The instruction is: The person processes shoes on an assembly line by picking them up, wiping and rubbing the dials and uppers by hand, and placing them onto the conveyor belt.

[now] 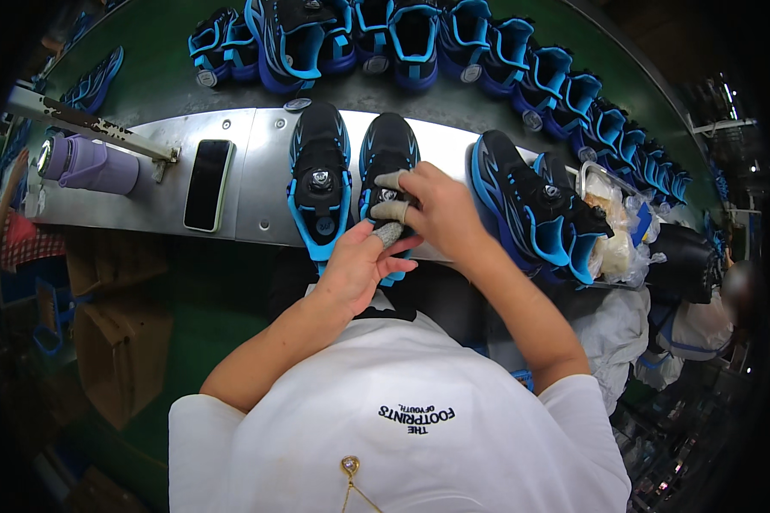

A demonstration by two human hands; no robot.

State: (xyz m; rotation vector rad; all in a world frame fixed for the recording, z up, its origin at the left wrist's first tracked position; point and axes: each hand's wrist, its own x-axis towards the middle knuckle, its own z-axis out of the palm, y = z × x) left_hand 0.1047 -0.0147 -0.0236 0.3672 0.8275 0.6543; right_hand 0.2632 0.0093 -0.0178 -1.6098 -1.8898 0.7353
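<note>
Two black-and-blue sneakers stand side by side on a metal shelf [257, 162]. My right hand [428, 209], with grey finger sleeves on two fingers, rests on the right-hand sneaker [387, 150] near its tongue. My left hand [359, 265] grips the heel end of that same sneaker, thumb in a grey sleeve. The left-hand sneaker [320, 184], with a round dial on its tongue, stands untouched beside them.
A dark phone [208, 184] and a purple bottle [90, 165] lie on the shelf to the left. Another sneaker pair [530, 209] and plastic bags [616, 231] sit to the right. A row of blue sneakers [488, 51] lines the green belt behind.
</note>
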